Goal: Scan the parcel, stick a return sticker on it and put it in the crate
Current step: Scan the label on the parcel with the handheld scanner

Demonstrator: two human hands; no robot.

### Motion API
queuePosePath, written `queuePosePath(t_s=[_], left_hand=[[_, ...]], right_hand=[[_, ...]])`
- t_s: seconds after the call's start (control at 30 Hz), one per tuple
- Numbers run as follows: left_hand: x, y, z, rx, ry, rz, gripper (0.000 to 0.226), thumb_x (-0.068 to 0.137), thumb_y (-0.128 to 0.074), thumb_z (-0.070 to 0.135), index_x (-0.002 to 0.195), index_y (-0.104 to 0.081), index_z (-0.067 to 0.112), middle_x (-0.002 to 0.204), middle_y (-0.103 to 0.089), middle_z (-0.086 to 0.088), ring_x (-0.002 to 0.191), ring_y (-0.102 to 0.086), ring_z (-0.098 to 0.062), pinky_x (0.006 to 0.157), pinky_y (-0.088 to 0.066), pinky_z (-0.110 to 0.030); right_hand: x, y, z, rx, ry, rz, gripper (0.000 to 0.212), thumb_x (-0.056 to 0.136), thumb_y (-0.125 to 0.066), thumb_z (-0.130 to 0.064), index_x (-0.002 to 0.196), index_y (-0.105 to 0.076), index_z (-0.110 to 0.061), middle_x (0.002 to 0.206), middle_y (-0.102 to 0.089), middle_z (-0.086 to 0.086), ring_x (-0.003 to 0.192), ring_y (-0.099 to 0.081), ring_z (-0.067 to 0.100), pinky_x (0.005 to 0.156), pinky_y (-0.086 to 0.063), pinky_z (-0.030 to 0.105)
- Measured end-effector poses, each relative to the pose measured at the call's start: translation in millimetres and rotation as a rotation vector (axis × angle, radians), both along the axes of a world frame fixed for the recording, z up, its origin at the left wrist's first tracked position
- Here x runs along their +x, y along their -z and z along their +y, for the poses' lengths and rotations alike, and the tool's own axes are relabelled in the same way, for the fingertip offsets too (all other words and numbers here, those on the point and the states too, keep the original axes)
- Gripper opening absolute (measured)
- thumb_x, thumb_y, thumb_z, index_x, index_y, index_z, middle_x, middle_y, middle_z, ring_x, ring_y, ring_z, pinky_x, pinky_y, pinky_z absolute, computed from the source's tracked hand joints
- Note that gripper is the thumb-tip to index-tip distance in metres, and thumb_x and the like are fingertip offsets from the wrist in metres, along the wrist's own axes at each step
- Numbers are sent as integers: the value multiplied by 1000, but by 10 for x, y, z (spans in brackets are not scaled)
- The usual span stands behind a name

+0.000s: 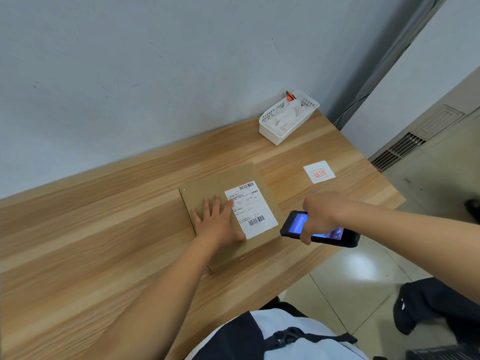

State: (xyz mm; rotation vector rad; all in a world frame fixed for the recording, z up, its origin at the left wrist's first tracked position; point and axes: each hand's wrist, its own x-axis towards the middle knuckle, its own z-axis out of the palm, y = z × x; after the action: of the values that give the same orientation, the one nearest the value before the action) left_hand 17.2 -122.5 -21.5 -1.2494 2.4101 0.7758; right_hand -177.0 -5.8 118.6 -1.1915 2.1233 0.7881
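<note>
A flat brown cardboard parcel (pixel 220 183) lies on the wooden table (pixel 91 229), with a white shipping label (pixel 250 209) bearing barcodes on its top. My left hand (pixel 215 222) rests flat on the parcel, fingers spread, just left of the label. My right hand (pixel 320 214) grips a black handheld scanner (pixel 293 224) with a lit blue screen, held just right of the parcel's near right edge. A white square return sticker (pixel 319 172) with red characters lies on the table beyond the scanner. No crate is in view.
A white perforated plastic basket (pixel 287 118) with white items and an orange-tipped tool stands at the table's far right corner against the wall. The table's right edge drops to a tiled floor (pixel 358 281). A dark object lies on the floor at right.
</note>
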Motion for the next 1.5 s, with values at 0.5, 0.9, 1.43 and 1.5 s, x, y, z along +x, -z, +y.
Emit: queuePosePath(t_s=[0.5,0.9,1.43,1.5], left_hand=[[-87,-56,42,22,-35,-41,115,71,-71,61,157,2,37,166,20,-2,150,25,-28,116,10,-65],[-229,-100,44,94,-98,-113,126,62,-69,73,157,5,37,165,25,3,150,27,-25,117,4,-67],[-384,-13,301,26,-272,-70,129,55,-75,73,156,-2,39,165,23,8,150,25,-19,119,8,-60],[-435,-14,346,19,-278,-66,129,56,-75,73,156,-2,39,165,23,8,150,25,-19,118,8,-60]], right_hand=[[-233,162,64,-84,17,-10,48,55,-75,-59,78,-55,-22,79,-74,-2,64,-63,17,57,-42,26],[-914,907,314,-367,260,-26,61,66,-71,-61,110,-54,-23,96,-53,-5,85,-51,17,69,-40,31],[-1035,1945,362,-492,460,-36,82,70,-70,-59,128,-40,-10,126,-51,14,113,-50,31,90,-44,39],[-1016,1956,365,-488,504,-52,85,71,-71,-59,132,-37,-11,130,-48,14,118,-47,31,86,-47,39]])
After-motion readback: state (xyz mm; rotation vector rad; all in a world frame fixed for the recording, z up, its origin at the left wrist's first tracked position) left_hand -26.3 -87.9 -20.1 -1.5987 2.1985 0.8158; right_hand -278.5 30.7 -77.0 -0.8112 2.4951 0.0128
